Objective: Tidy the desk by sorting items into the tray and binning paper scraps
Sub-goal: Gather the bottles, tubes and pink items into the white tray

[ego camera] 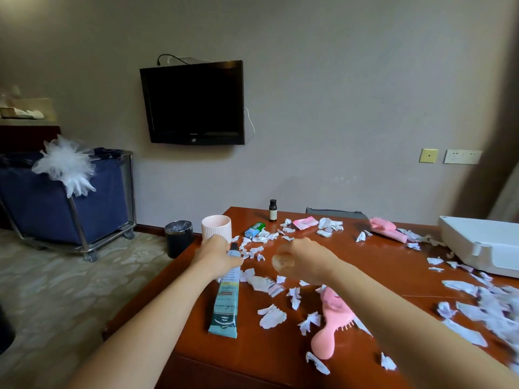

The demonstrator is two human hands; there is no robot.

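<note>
My left hand [216,254] grips the cap end of a long teal tube [226,304] that lies on the brown desk [269,352]. My right hand [304,261] is raised a little over the desk and holds a small pale translucent bottle [282,259], which is blurred. Torn white paper scraps [271,315] lie scattered across the desk, thickest at the right [483,307]. The white tray [483,242] sits at the desk's right edge. A black bin [179,238] stands on the floor past the desk's left corner.
On the desk are a pink ribbed cup [216,230], a green-blue pack [254,230], a dark small bottle [272,210], a pink sachet [305,222], a pink toy [386,228] and a pink hairbrush [331,327]. A blue laundry cart [64,197] stands at left.
</note>
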